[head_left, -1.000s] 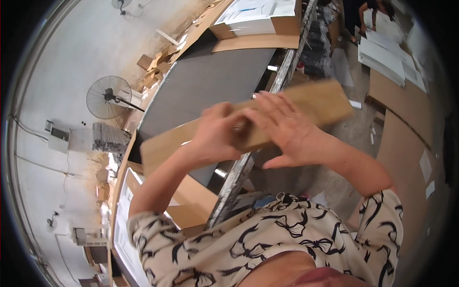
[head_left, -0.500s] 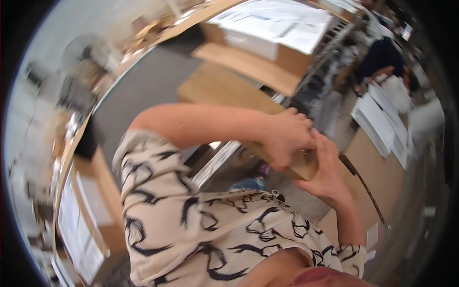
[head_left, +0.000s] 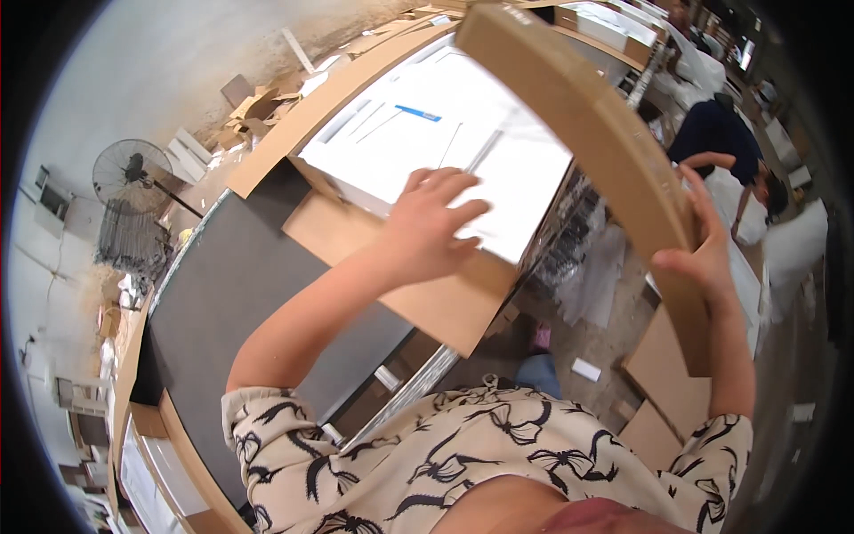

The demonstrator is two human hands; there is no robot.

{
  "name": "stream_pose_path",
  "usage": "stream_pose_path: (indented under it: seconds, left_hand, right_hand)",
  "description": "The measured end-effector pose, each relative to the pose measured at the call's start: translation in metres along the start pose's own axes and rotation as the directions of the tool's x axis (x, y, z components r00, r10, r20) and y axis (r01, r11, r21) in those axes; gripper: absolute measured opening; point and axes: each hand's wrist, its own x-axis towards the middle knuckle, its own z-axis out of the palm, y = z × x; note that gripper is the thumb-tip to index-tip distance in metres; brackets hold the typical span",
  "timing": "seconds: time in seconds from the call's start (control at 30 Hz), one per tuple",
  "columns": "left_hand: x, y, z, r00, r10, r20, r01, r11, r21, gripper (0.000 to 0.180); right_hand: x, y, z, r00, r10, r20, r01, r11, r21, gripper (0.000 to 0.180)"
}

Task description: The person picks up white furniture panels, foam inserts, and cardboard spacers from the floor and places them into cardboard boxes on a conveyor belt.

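Observation:
My right hand (head_left: 705, 254) grips a long flat brown cardboard piece (head_left: 578, 116), held up and slanting from the upper middle down to the right. My left hand (head_left: 427, 227) rests with spread fingers on a stack of white sheets (head_left: 418, 133) that lies in an open brown cardboard box (head_left: 445, 307) on the dark grey table (head_left: 240, 294). The left hand holds nothing.
A standing fan (head_left: 133, 173) and cardboard scraps (head_left: 258, 98) are on the floor at the left. Another person in a dark top (head_left: 716, 138) bends over at the upper right. Flat cardboard sheets (head_left: 663, 378) lie on the floor at the lower right.
Both hands held the cardboard piece together before. Now the left hand has let go and lies on the white sheets, while the right hand alone lifts the cardboard. The view has swung toward the table.

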Motion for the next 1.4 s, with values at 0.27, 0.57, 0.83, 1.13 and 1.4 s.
stream_pose_path:
  seconds: [0.27, 0.57, 0.83, 1.13, 1.4]
  left_hand:
    - [0.045, -0.136, 0.134, 0.523, -0.795, 0.307, 0.764, 0.597, 0.245, 0.067]
    - [0.085, -0.139, 0.205, 0.065, -0.94, 0.335, 0.794, 0.253, 0.554, 0.077]
    - [0.078, -0.113, 0.204, 0.061, -0.974, 0.218, 0.919, 0.14, 0.369, 0.065]
    - [0.122, -0.029, 0.2, -0.246, -0.959, 0.138, 0.954, -0.215, 0.211, 0.066]
    - [0.135, -0.028, 0.221, -0.258, -0.963, 0.076, 0.892, -0.208, 0.402, 0.073]
  right_hand:
    - [0.278, 0.133, -0.137, 0.982, 0.121, 0.148, -0.123, 0.992, 0.005, 0.083]
    - [0.544, 0.228, -0.109, 0.959, 0.063, 0.276, 0.058, 0.911, -0.408, 0.073]
    - [0.678, 0.336, 0.015, 0.874, 0.149, 0.463, 0.162, 0.808, -0.566, 0.087]
    - [0.73, 0.437, 0.07, 0.885, 0.259, 0.387, 0.128, 0.663, -0.738, 0.08]
    - [0.7, 0.433, 0.086, 0.916, 0.187, 0.356, 0.243, 0.448, -0.861, 0.077]
